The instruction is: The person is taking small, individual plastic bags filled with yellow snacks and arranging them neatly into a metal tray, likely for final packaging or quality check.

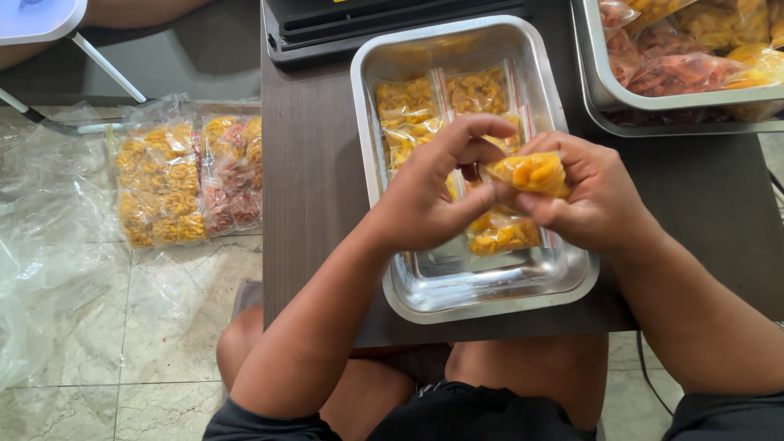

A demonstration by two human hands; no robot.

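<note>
From the head camera, both hands meet above a steel tray (490,286) that sits on a dark wooden table (314,188). The left hand (437,192) is curled, its fingers and thumb pinching one end of a small clear packet of yellow snacks (532,173). The right hand (588,196) grips the same packet from the other side, fingers wrapped under it and thumb on top, so the packet is held between both hands just above the tray's middle. Inside the tray lie more small packets of yellow snacks (445,96), laid side by side with red-edged seals, filling the far half, while the near half of the tray bottom is bare metal; one packet (502,237) shows below the hands. At the table's far right stands a second steel tray (600,86) heaped with bags of yellow and reddish snacks (686,65). A black machine (343,24) sits at the table's far edge. On the tiled floor to the left lies a large clear bag of yellow and reddish snack packets (188,180), with loose clear plastic sheeting (41,261) just beside it. The person's bare knees (245,343) show below the table edge.
</note>
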